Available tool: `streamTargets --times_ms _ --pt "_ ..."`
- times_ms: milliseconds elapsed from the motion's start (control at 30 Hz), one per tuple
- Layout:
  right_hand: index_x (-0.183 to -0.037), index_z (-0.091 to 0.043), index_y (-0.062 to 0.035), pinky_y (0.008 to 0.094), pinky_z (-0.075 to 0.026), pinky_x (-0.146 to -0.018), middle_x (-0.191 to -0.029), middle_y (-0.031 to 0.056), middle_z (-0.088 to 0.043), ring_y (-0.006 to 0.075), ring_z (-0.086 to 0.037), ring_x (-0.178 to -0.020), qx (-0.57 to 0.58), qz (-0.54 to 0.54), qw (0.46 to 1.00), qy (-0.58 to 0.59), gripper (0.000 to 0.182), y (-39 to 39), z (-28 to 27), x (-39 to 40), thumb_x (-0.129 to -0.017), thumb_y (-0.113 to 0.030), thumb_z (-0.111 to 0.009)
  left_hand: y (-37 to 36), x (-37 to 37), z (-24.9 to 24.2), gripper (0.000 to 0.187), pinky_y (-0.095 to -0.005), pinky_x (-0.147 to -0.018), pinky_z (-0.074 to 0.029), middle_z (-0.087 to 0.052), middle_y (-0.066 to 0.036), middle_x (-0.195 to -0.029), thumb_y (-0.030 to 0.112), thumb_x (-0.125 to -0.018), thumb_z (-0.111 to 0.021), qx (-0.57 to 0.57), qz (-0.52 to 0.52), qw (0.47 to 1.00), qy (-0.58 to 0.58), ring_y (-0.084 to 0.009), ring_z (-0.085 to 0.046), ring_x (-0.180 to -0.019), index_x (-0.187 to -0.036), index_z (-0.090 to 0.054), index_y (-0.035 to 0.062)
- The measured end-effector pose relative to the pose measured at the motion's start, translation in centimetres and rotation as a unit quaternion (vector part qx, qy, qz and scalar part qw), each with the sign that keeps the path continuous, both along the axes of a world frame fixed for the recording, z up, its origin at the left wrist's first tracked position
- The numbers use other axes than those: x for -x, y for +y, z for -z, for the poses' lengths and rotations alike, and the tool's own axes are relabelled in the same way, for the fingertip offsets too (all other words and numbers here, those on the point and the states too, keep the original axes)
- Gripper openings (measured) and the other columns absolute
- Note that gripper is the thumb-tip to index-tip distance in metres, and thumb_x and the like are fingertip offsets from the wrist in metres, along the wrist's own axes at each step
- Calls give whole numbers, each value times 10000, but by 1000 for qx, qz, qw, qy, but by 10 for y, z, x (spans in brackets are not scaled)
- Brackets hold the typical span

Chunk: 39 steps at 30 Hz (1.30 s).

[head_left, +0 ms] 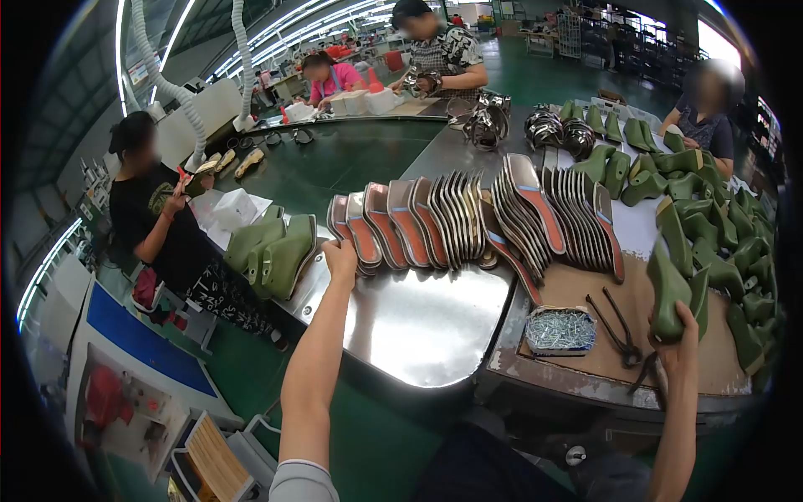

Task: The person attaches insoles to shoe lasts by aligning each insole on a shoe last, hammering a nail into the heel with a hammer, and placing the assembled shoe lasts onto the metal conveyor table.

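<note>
A green shoe last [668, 289] is gripped by its heel end in my right hand [682, 339], toe pointing up and away. A dark tool [647, 372] shows just beside that hand's wrist, partly hidden. My left hand [339, 261] is closed on the lower edge of the leftmost shoe insole [339, 219]. That insole begins a long row of standing insoles [456, 219] with silvery edges and reddish faces. Left of my left hand, several green lasts [288, 255] stand at the metal table's edge.
Dark pincers [617, 330] and a box of small nails [560, 331] lie on the cardboard [585, 289]. Many green lasts [711, 209] are piled at the right. People work opposite [447, 54], at the left [150, 184] and at the far right [711, 109].
</note>
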State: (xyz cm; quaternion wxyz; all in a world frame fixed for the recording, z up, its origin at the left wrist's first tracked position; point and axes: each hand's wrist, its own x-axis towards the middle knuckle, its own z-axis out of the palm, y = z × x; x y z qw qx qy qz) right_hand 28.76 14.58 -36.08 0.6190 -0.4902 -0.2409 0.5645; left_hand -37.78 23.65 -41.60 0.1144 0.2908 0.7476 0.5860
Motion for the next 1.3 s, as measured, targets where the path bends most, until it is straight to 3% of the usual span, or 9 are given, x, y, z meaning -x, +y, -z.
streamTargets --times_ms 333,533,633,667,767,833,900,1100,1300 --pt "-1381 -450 19 448 -608 -736 -1243 168 -569 268 -602 -1070 -187 -33 980 55 631 -136 -16 35 -900 -363 -590 -20 -2 -23 338 -448 -902 -481 -637 -196 -1151 64 -937 -489 -140 -182 877 422 -351 -654 -969 -1261 -453 -23" --pt "-1407 -404 -2 419 -592 -811 -1224 176 -581 300 -643 -1047 -141 -8 990 -9 693 -184 -10 71 -824 -216 -713 -119 -129 -108 456 -344 -813 -538 -632 -146 -1154 -28 -885 -571 -214 174 961 -36 -200 -654 -883 -1318 -429 -8" --pt "-1388 -420 -10 422 -527 -911 -1208 162 -593 322 -625 -1084 -130 -53 976 -164 732 -194 -29 114 -764 -145 -778 -196 -257 -76 733 -452 -900 -572 -466 -188 -1398 61 -910 -581 -196 399 848 -288 -385 -624 -1165 -1519 -176 26" --pt "-1351 -469 -22 455 -480 -946 -1208 170 -594 351 -594 -1126 -189 -90 881 -424 724 -195 -28 121 -743 -194 -823 -219 -300 -76 735 -460 -913 -564 -420 -187 -1453 164 -942 -575 -198 491 730 -432 -398 -617 -1166 -1532 -157 33" --pt "-1369 -505 -16 446 -400 -1061 -1349 200 -507 381 -499 -1271 -300 -188 728 -586 722 -205 -47 128 -846 -439 -768 -250 -365 -64 674 -500 -1015 -489 -546 -174 -1354 446 -933 -588 -138 446 605 -645 -331 -596 -1182 -1421 -425 9" --pt "-1419 -432 -13 427 -365 -1109 -1400 187 -476 322 -452 -1336 -182 -237 925 -235 729 -216 -9 119 -901 -434 -724 -252 -378 -54 709 -495 -1019 -491 -540 -178 -1372 466 -919 -572 -163 470 546 -674 -322 -600 -1174 -1414 -432 -22" --pt "-1461 -274 -17 387 -364 -1110 -1425 165 -436 233 -424 -1332 -75 -260 963 -5 816 -233 -5 106 -882 -282 -784 -250 -393 -61 729 -508 -997 -521 -523 -183 -1385 469 -905 -579 -121 522 565 -628 -328 -592 -1180 -1460 -400 31" --pt "-1262 -414 -140 410 -512 -912 -1312 232 -460 385 -567 -1134 -351 -99 774 -518 741 -214 7 53 -698 -18 -880 -224 -405 -96 877 -508 -1096 -443 -484 -224 -1412 448 -890 -667 -276 586 618 -446 -351 -536 -1258 -1572 -195 161" --pt "-1183 -568 -155 456 -527 -904 -1340 210 -472 404 -574 -1094 -307 -165 745 -569 613 -214 12 64 -662 -75 -881 -254 -375 -46 706 -495 -1081 -435 -496 -274 -1377 200 -903 -620 -238 380 752 -484 -383 -537 -1243 -1500 -253 111"
